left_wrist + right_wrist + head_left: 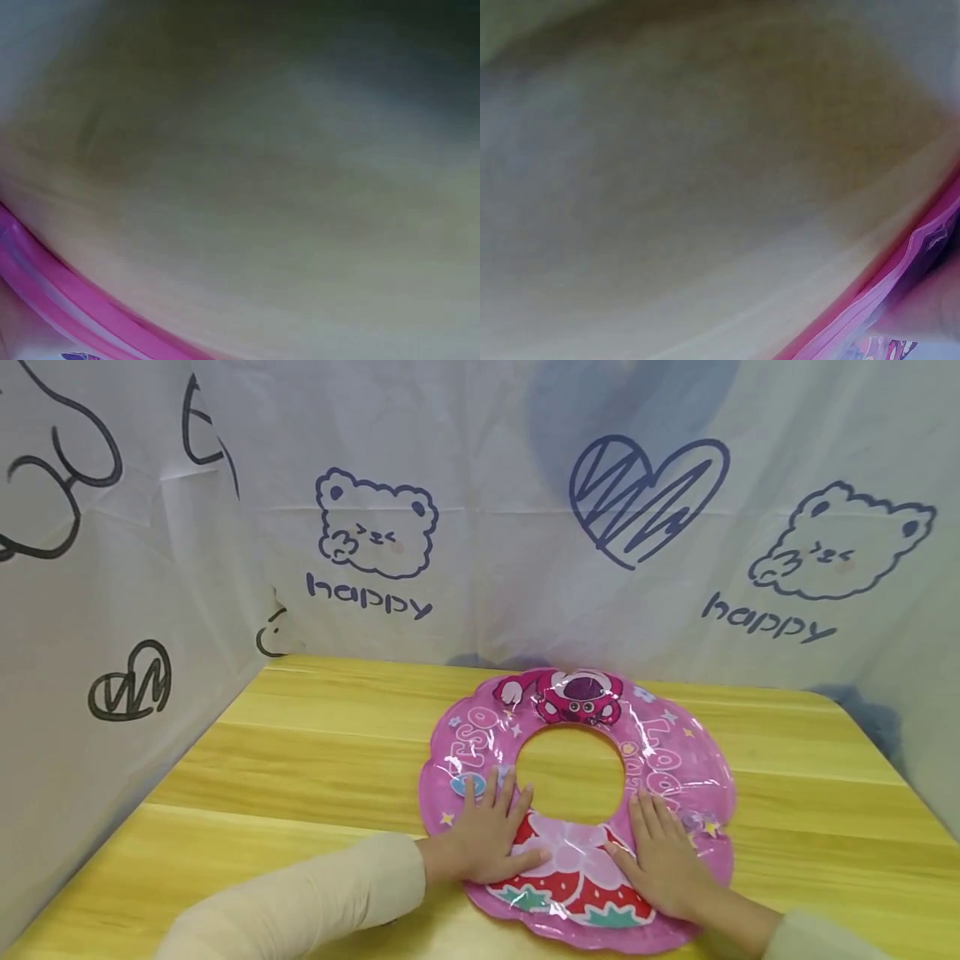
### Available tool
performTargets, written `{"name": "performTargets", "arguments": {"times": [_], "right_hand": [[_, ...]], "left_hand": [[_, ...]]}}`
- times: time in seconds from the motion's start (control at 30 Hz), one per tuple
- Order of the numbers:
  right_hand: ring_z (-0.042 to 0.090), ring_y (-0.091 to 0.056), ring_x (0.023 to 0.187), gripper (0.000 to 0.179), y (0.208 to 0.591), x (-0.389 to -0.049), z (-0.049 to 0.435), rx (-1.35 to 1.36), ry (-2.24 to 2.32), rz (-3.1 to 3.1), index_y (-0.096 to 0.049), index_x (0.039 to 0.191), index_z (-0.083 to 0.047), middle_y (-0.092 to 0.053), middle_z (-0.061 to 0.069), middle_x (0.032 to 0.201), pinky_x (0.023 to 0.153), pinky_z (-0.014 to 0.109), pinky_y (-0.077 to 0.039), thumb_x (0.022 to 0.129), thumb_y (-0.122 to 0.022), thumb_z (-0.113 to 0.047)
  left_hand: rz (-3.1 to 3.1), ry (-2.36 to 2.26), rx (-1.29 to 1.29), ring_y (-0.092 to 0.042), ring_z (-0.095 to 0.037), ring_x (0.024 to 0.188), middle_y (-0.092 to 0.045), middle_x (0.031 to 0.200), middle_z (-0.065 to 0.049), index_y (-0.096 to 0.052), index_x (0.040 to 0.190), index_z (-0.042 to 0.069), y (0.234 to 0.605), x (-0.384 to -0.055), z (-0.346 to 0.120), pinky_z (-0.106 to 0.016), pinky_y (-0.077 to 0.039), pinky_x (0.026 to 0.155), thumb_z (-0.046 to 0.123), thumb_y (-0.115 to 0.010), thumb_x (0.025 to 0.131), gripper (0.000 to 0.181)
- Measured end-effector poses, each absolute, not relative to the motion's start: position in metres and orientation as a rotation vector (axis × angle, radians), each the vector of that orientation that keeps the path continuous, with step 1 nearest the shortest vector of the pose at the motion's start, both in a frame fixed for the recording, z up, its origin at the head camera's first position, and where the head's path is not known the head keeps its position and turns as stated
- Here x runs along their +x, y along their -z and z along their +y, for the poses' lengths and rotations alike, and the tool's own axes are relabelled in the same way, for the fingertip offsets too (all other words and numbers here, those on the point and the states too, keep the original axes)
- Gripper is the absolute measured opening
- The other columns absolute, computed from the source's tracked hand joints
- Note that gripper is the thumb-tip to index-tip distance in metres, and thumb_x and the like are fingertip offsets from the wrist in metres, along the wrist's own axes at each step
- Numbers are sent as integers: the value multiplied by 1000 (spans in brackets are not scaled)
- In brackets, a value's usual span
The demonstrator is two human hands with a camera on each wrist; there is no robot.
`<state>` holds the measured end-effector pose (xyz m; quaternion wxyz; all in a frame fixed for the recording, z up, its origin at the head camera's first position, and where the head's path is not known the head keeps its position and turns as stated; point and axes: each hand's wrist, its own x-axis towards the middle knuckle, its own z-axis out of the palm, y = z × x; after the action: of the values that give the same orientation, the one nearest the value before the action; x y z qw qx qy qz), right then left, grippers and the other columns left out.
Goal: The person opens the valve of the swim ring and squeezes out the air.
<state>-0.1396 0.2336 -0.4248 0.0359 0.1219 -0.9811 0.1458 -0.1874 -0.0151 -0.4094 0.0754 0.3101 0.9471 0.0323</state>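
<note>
A pink inflatable swim ring point(705, 760) lies flat on the wooden table, printed with a bear at its far side and strawberries at its near side. My left hand point(491, 835) rests on its near left part, fingers spread and straight. On the near right part lies my right hand point(663, 856), its fingers straight and close together, thumb apart. In the left wrist view a blurred pale surface fills most of the picture, with the ring's pink edge point(82, 300) at the lower left. The right wrist view shows the pink edge point(877, 292) at the lower right, beside a bit of the hand.
The yellow wood-grain table point(315, 743) extends on both sides of the ring. A white cloth point(487, 585) with drawn bears, hearts and the word "happy" hangs behind it. Another cloth wall point(187, 585) borders the left side.
</note>
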Motion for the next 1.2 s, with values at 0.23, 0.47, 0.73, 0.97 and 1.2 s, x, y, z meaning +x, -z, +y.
{"name": "performTargets", "arguments": {"times": [0.23,0.47,0.73,0.97,1.2], "right_hand": [[52,-19,134,72,423,-141,234,385,-449,-3034,-28,137,16,-22,36,145,109,61,-21,94,-48,-37],[55,-33,126,66,380,-150,236,531,-552,-3111,-40,128,20,-34,40,136,103,61,-31,92,-53,-33],[50,-38,125,50,354,-180,264,729,-566,-2873,-48,128,11,-44,32,134,102,61,-30,91,-56,-22],[51,-33,127,54,363,-199,283,717,-512,-2818,-44,131,10,-40,32,137,104,62,-26,89,-58,-21],[51,-30,130,59,368,-216,286,676,-456,-2851,-39,136,8,-35,31,141,107,61,-24,89,-58,-22]], "left_hand": [[2852,-2,949,-6,-40,143,-7,155,-20,-17,149,12,414,-189,-13,-64,-11,111,71,-31,86,87],[2794,-70,1088,-4,-39,143,-4,156,-18,-14,150,13,422,-206,-32,-63,-7,112,68,-36,87,86],[2696,-37,1273,2,-36,144,0,157,-14,-10,150,14,420,-230,-66,-61,-3,113,61,-41,89,83],[2652,65,1452,-2,-38,144,-3,157,-17,-13,150,10,413,-240,-79,-56,-8,115,56,-43,90,81],[2657,197,1715,-13,-41,142,-12,155,-21,-19,149,8,414,-254,-86,-54,-15,115,70,0,86,91]]}}
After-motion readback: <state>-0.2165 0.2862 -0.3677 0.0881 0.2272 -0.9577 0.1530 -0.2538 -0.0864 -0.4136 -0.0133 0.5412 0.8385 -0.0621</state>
